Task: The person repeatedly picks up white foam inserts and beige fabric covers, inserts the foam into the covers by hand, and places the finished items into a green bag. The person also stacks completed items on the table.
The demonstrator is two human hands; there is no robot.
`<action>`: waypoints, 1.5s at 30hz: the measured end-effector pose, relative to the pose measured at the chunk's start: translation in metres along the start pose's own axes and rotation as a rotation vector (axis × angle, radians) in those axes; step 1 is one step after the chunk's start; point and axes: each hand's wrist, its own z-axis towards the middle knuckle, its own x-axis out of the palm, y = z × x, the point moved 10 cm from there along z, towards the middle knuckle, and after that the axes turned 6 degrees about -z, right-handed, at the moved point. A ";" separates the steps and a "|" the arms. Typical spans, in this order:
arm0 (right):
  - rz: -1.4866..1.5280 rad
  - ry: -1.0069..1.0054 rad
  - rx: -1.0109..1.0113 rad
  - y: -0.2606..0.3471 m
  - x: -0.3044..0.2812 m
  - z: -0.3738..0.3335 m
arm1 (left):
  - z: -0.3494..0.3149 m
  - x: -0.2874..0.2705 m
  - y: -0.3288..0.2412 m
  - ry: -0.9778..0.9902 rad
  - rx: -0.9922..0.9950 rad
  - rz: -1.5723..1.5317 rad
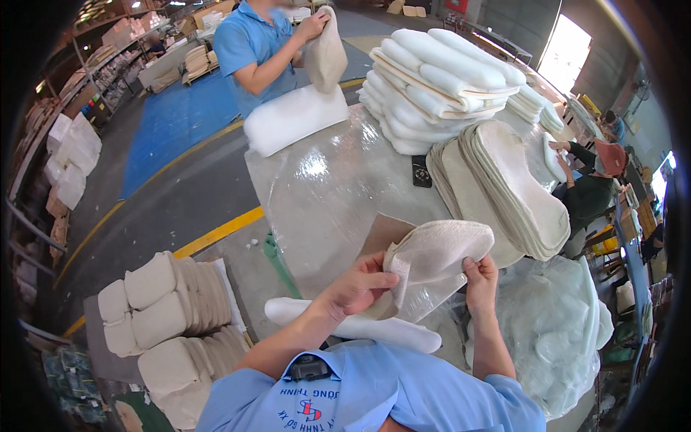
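Observation:
Above the table covered in clear plastic (317, 209), both my hands hold a beige fabric cushion cover (450, 241) by its opposite edges. My left hand (367, 283) pinches the folded-back edge between thumb and fingers. My right hand (481, 277) is closed on the other side of the cover. A brown flat piece (385, 232) shows behind the cover, partly hidden by it. Against my body lies a long white padding piece (392, 338), crossed in part by my left forearm.
Beyond my right hand lies a stack of beige covers (504, 187), with a black phone (422, 172) beside it. White padding (439, 83) is piled behind. Opposite, a person (252, 54) handles another cover above white padding (295, 119). Stuffed cushions (169, 295) stand left; a clear plastic bag (540, 324) right.

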 end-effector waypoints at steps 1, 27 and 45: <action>-0.019 -0.025 -0.024 0.007 -0.012 -0.002 | -0.002 0.014 -0.007 0.052 0.000 -0.074; -0.232 1.202 0.349 -0.042 0.392 -0.103 | -0.218 -0.060 0.021 -0.174 0.623 -0.456; -0.564 1.396 0.648 0.007 0.335 -0.116 | -0.229 -0.055 0.016 -0.407 0.724 -0.347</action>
